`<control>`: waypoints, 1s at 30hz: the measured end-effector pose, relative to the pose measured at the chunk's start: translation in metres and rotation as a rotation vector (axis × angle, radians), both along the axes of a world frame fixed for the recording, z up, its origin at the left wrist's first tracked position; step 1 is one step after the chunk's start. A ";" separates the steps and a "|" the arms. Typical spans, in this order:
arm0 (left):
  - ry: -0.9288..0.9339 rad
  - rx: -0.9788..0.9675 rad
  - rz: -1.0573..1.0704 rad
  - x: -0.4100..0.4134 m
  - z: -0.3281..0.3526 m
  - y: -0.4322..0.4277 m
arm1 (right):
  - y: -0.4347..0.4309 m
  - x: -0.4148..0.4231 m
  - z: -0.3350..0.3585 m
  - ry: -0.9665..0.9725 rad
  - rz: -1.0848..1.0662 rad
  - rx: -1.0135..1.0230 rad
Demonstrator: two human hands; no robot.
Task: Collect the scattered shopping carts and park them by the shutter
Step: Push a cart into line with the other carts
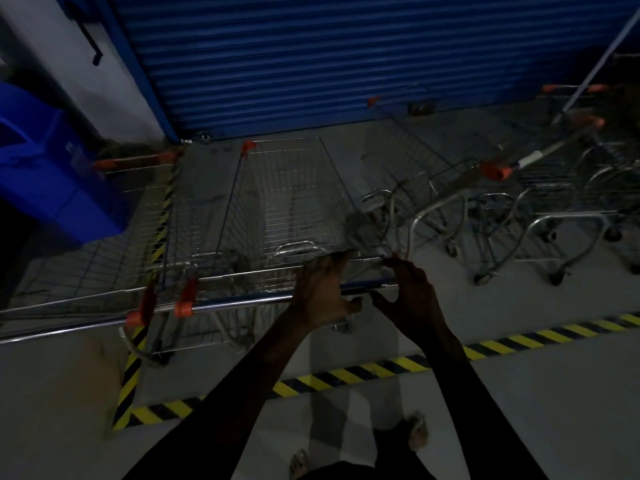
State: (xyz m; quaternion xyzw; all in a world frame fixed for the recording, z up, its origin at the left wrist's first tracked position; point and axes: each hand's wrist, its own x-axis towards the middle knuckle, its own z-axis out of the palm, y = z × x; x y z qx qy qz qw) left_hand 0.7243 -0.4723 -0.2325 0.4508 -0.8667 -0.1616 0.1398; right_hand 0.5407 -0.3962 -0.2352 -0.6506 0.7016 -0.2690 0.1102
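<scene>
The silver wire shopping cart point(294, 188) with orange caps point(185, 303) faces the shutter point(346, 57).

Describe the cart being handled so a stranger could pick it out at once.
Find the blue shutter and the yellow-and-black tape on the floor before it. The middle cart stands nose to the shutter, between another cart beside the blue bin and a cluster of carts to the right. Only it has the left hand and right hand at its handle.
</scene>
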 end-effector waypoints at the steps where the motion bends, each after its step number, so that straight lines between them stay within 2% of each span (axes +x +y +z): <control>1: -0.001 -0.020 -0.009 -0.015 0.002 0.000 | 0.000 -0.013 0.002 -0.004 -0.002 -0.004; 6: 0.033 -0.099 -0.026 -0.109 0.011 -0.003 | 0.004 -0.094 0.015 -0.032 -0.046 -0.015; 14: 0.109 -0.185 -0.013 -0.264 0.031 0.002 | 0.016 -0.250 0.036 0.035 -0.081 -0.032; 23: 0.008 -0.079 0.010 -0.380 0.030 -0.018 | 0.006 -0.368 0.035 0.045 -0.125 -0.040; 26: -0.033 -0.097 0.034 -0.419 0.030 -0.036 | -0.007 -0.398 0.031 0.068 -0.130 -0.036; 30: 0.003 -0.062 0.026 -0.472 0.025 -0.065 | -0.041 -0.438 0.030 0.142 -0.149 0.014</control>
